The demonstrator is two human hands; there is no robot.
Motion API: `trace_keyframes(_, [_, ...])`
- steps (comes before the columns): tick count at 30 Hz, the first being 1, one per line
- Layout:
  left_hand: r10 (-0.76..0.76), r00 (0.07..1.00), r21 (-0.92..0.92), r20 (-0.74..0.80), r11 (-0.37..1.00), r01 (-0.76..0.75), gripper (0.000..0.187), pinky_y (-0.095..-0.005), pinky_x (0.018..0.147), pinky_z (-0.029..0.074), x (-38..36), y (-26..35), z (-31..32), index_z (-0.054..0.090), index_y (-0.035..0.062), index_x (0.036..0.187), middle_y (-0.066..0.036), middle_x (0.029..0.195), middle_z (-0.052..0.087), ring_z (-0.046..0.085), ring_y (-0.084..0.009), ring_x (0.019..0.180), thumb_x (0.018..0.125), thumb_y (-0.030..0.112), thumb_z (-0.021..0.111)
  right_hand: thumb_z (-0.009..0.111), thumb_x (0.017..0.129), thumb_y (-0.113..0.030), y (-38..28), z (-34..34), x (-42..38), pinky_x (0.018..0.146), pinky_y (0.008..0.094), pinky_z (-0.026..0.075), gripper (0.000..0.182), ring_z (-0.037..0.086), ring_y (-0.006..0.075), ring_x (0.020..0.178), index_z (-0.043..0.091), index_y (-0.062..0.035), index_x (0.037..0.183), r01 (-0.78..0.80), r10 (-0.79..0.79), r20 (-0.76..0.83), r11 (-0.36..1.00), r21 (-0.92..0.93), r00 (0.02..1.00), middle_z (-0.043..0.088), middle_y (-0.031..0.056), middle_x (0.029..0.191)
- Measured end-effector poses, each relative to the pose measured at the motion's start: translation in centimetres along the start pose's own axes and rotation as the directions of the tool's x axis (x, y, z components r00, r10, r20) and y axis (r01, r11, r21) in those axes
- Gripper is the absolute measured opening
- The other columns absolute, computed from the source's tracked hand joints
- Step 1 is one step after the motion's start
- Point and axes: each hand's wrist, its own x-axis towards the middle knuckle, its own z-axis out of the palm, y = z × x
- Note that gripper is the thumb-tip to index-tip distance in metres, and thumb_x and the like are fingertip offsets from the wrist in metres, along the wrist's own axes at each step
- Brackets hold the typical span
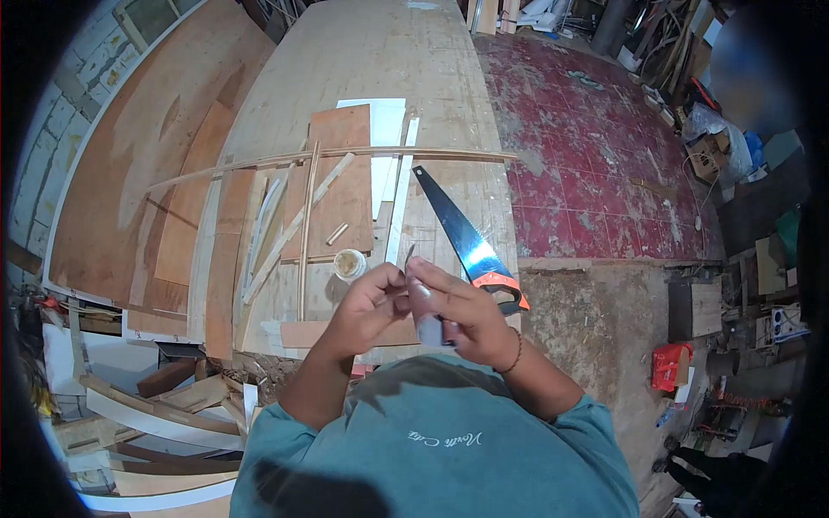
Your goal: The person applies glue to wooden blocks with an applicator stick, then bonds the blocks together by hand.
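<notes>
Close in front of my chest, above the workbench's near edge, my two hands meet. My right hand point(466, 312) is closed round a curled reddish-brown sheet point(421, 302), which shows a pale grey part at its lower end. My left hand point(373, 309) is closed beside it, fingertips pinched; what they hold is hidden. A thin dark sliver point(409, 252) sticks up between the fingertips of both hands. Beyond my left hand stands a small round white tub point(349, 264) with tan contents. A hand saw point(462, 235) with an orange and black handle lies just past my right hand.
The wooden workbench point(432, 78) carries long thin strips point(345, 155), a brown board point(337, 186), a white sheet point(386, 142) and two short sticks point(338, 233). Large plywood panels point(121, 164) lean at left. Curved wood pieces point(164, 419) lie lower left.
</notes>
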Motion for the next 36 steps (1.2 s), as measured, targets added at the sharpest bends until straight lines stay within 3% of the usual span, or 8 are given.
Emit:
trace_keyframes(4, [0.224, 0.959, -0.25, -0.174, 0.932, -0.264, 0.024, -0.0218, 0.065, 0.037, 1.3, 0.7, -2.9, 0.049, 0.0063, 0.107, 0.0, 0.083, 0.051, 0.047, -0.0093, 0.072, 0.094, 0.026, 0.054, 0.054, 0.076, 0.005, -0.2, -0.8, -0.3, 0.102, 0.0436, 0.038, 0.034, 0.045, 0.0416, 0.124, 0.054, 0.0, 0.109, -0.014, 0.061, 0.178, 0.968, -0.252, 0.982, 0.048, 0.0236, 0.132])
trace_keyframes(8, [0.156, 0.908, -0.293, -0.388, 0.914, -0.282, 0.03, -0.0261, 0.074, 0.036, 1.5, 1.0, -1.9, 0.048, 0.0074, 0.113, -0.003, 0.092, 0.051, 0.048, -0.0133, 0.086, 0.094, 0.03, 0.052, 0.053, 0.079, 0.001, 1.1, 0.3, -2.2, 0.095, 0.0387, 0.043, 0.032, 0.051, 0.0398, 0.118, 0.052, -0.0007, 0.11, -0.162, 0.162, -0.015, 0.97, -0.183, 0.987, 0.052, 0.0266, 0.125])
trace_keyframes(10, [0.168, 0.92, -0.385, -0.353, 0.871, -0.307, 0.029, -0.0287, 0.08, 0.036, 1.4, -0.6, -2.0, 0.048, 0.0077, 0.114, -0.004, 0.096, 0.05, 0.047, -0.0148, 0.092, 0.094, 0.028, 0.052, 0.046, 0.064, 0.019, 1.7, 1.1, -2.9, 0.101, 0.0379, 0.039, 0.064, 0.047, 0.0386, 0.123, 0.051, -0.0041, 0.123, -0.165, 0.161, -0.052, 0.981, -0.106, 0.986, 0.049, 0.0214, 0.131])
trace_keyframes(18, [0.198, 0.949, -0.375, -0.244, 0.884, -0.28, 0.024, -0.0297, 0.086, 0.045, 1.0, -0.5, -0.4, 0.048, 0.0055, 0.103, -0.013, 0.105, 0.056, 0.056, -0.0174, 0.096, 0.083, 0.004, 0.06, 0.05, 0.082, 0.011, 0.2, 1.9, -0.8, 0.096, 0.0336, 0.04, 0.036, 0.055, 0.031, 0.114, 0.052, 0.0075, 0.118, -0.253, 0.178, -0.402, 0.957, -0.142, 0.898, 0.056, 0.0217, 0.122])
trace_keyframes(20, [0.201, 0.949, -0.32, -0.243, 0.907, -0.274, 0.025, -0.0313, 0.083, 0.047, 1.0, 0.2, 0.0, 0.045, 0.007, 0.097, -0.012, 0.099, 0.057, 0.059, -0.0195, 0.088, 0.079, 0.004, 0.062, 0.05, 0.083, 0.01, -0.1, 1.5, -1.0, 0.09, 0.031, 0.042, 0.037, 0.059, 0.028, 0.104, 0.053, 0.0056, 0.12, -0.343, 0.296, -0.386, 0.938, -0.056, 0.873, 0.057, 0.0206, 0.12])
trace_keyframes(24, [0.179, 0.968, -0.316, -0.177, 0.921, -0.228, 0.032, -0.0322, 0.083, 0.051, 0.6, -0.4, 0.0, 0.045, 0.0037, 0.106, -0.014, 0.105, 0.055, 0.059, -0.0181, 0.089, 0.08, -0.001, 0.062, 0.051, 0.081, 0.012, -1.4, 1.7, 1.2, 0.08, 0.0271, 0.044, 0.039, 0.06, 0.0272, 0.094, 0.054, 0.0045, 0.119, -0.2, 0.13, -0.339, 0.963, -0.181, 0.932, 0.059, 0.02, 0.117])
trace_keyframes(30, [-0.027, 0.996, 0.274, -0.079, 0.961, 0.048, 0.022, -0.0251, 0.067, 0.048, -0.3, 1.0, 0.4, 0.058, -0.0029, 0.105, -0.003, 0.083, 0.059, 0.055, -0.0105, 0.072, 0.087, 0.01, 0.06, 0.051, 0.07, 0.014, -0.1, 1.7, -0.4, 0.09, 0.0319, 0.044, 0.048, 0.057, 0.0335, 0.11, 0.056, 0.0018, 0.115, -0.22, 0.185, -0.21, 0.962, -0.161, 0.96, 0.053, 0.0252, 0.125])
trace_keyframes(36, [0.168, 0.985, 0.619, -0.04, 0.778, -0.108, 0.022, -0.0247, 0.064, 0.044, -0.4, 1.0, 1.5, 0.061, -0.0032, 0.1, -0.002, 0.081, 0.061, 0.053, -0.0099, 0.069, 0.089, 0.016, 0.058, 0.054, 0.064, 0.013, 0.1, 2.2, -0.2, 0.101, 0.0435, 0.038, 0.052, 0.049, 0.0408, 0.12, 0.055, 0.0015, 0.115, -0.119, 0.057, -0.208, 0.948, -0.294, 0.976, 0.05, 0.0261, 0.128])
